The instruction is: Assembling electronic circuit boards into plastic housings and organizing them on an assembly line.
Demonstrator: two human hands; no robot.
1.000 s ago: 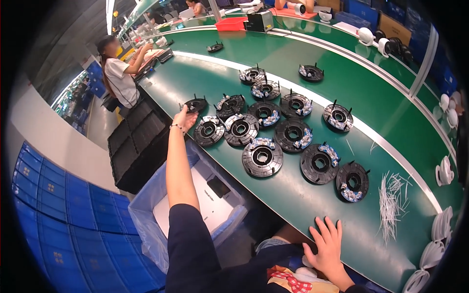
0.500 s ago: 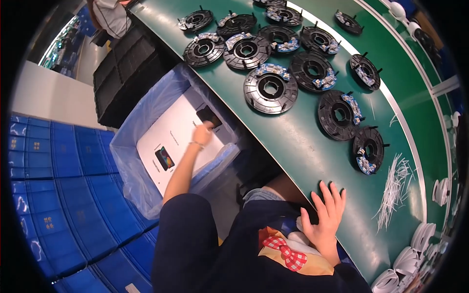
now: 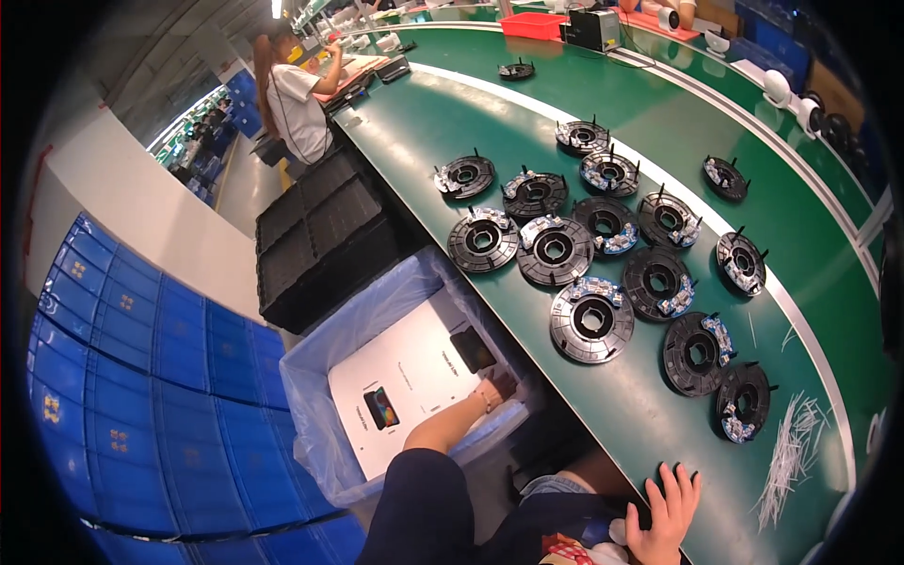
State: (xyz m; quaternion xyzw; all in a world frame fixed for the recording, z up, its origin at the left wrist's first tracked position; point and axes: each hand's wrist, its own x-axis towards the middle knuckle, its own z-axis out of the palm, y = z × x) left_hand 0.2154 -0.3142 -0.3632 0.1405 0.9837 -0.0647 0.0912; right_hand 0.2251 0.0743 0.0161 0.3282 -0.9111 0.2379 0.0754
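Observation:
My left hand [image 3: 492, 390] reaches down into a bin lined with translucent blue plastic [image 3: 315, 377], at the side nearest the bench. Its fingers are in shadow by the edge of a white printed sheet or box face [image 3: 395, 363], so their grip cannot be made out. A dark rectangle [image 3: 473, 348] shows on the white surface just beyond the hand. My right hand [image 3: 665, 518] rests at the front edge of the green bench [image 3: 603, 419], fingers spread and holding nothing. Nearest to it are a pile of thin white strips [image 3: 793, 457] and a round black part with a circuit board [image 3: 742, 403].
Several more round black parts [image 3: 591, 320] with upright pegs stand on the bench. Black crates [image 3: 320, 235] are beyond the bin, and stacked blue crates [image 3: 179, 395] at the left. A person in white [image 3: 297, 104] works farther along. A red tray [image 3: 532, 25] lies far back.
The view has tilted up and left, bringing the person in white into sight. My left hand has moved from the dark rectangle toward the bin's bench side. My right hand still rests at the bench edge.

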